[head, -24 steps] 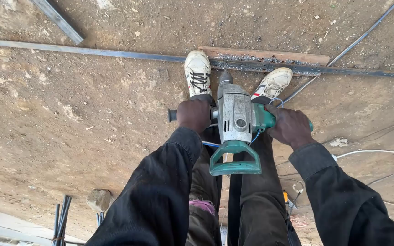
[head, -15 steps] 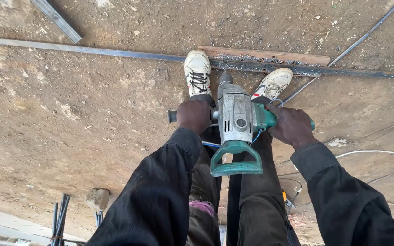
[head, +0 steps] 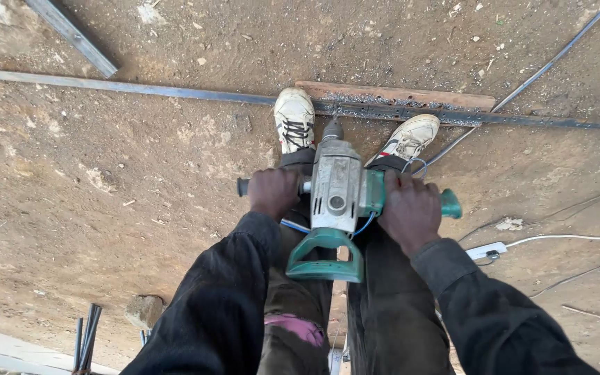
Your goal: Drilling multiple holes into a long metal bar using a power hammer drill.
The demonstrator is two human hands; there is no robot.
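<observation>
I look straight down at a heavy grey-and-green power drill [head: 335, 198] held upright between my legs, its bit pointing down at a long steel bar [head: 140, 89] lying across the dirt. My left hand [head: 273, 192] grips the dark side handle on the drill's left. On the other side, the green handle is wrapped by my right hand [head: 409, 210]. Both my white shoes [head: 294, 118] stand by the bar, next to a rusty flat plate [head: 397, 96] under it. A green D-shaped rear handle [head: 324, 255] faces me.
Bare brown dirt ground all around. A second steel section [head: 71, 33] lies at the upper left. Thin rods and cables [head: 543, 69] run at the right, with a white power strip [head: 486, 251] and cord. A stone [head: 144, 310] and several dark rods [head: 85, 337] lie at the lower left.
Hands and drill keep the same grip and place; the view has only shifted slightly.
</observation>
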